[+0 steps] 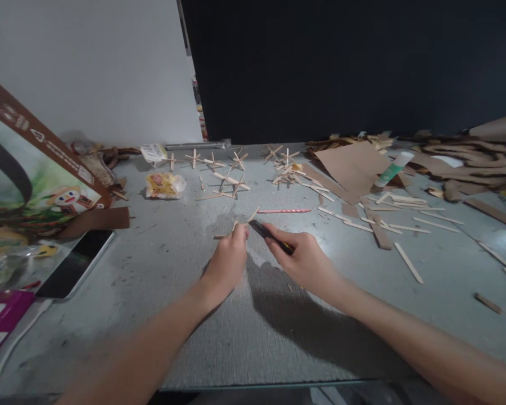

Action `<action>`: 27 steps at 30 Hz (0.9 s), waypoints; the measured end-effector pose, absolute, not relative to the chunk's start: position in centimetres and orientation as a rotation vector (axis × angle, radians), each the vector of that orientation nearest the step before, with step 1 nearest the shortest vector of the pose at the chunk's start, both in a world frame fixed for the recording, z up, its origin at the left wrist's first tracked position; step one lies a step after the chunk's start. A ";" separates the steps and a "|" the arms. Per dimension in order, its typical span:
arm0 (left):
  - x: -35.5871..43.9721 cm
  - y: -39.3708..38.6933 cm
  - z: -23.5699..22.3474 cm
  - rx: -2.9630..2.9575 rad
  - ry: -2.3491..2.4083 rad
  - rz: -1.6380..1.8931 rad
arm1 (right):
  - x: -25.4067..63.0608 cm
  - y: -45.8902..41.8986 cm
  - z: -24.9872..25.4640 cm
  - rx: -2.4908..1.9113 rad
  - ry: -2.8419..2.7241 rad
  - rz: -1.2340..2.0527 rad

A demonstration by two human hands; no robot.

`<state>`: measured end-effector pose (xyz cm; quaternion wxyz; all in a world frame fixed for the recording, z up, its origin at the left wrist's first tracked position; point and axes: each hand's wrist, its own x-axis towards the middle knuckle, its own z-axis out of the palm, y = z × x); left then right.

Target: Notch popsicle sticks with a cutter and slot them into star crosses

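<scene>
Left hand pinches a wooden stick, right hand grips what looks like a black cutter just beside it. Push too hard and the blade could slip, nick fingers or bump the pencil beyond.

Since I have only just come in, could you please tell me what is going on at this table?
Someone is working at a grey table. The left-hand grip holds a thin wooden craft stick, and the right-hand grip holds what looks like a black utility knife, its tip close to the stick; contact is hard to tell. A reddish pencil lies just beyond them. Farther back are crossed-stick pieces, and to the right lie loose craft sticks and a glue stick.
</scene>
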<state>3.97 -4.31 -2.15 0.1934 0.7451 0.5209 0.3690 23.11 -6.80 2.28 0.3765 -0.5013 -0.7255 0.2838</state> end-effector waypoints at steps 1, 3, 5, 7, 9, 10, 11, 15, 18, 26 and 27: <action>4.0 -4.3 -2.2 2.089 1.486 1.011 | 23.1 -6.8 2.2 -1.281 -1.850 0.737; 4.0 -4.3 -2.2 2.103 1.533 0.945 | 23.1 -6.7 2.2 -1.273 -1.838 0.778; 4.0 -4.3 -2.2 2.132 1.568 0.887 | 23.1 -6.7 2.3 -1.263 -1.826 0.838; 4.0 -4.3 -2.1 2.148 1.583 0.862 | 23.1 -6.6 2.4 -1.245 -1.809 0.902; 4.1 -4.3 -2.0 2.150 1.595 0.851 | 23.1 -6.6 2.6 -1.231 -1.785 0.958; 4.2 -4.3 -1.8 2.145 1.601 0.850 | 23.1 -6.6 2.6 -1.229 -1.774 0.983; 4.2 -4.4 -1.7 2.136 1.608 0.850 | 23.1 -6.5 2.6 -1.228 -1.765 1.004; 4.5 -4.5 -1.4 2.062 1.637 0.868 | 23.0 -6.5 2.4 -1.230 -1.737 1.045; 4.5 -4.5 -1.4 2.052 1.620 0.885 | 22.9 -6.6 2.4 -1.222 -1.719 1.053; 5.1 -4.0 -1.8 1.982 1.606 1.036 | 22.6 -6.6 2.1 -1.185 -1.712 1.046; 5.2 -4.0 -1.9 1.973 1.597 1.047 | 22.5 -6.7 2.1 -1.185 -1.714 1.044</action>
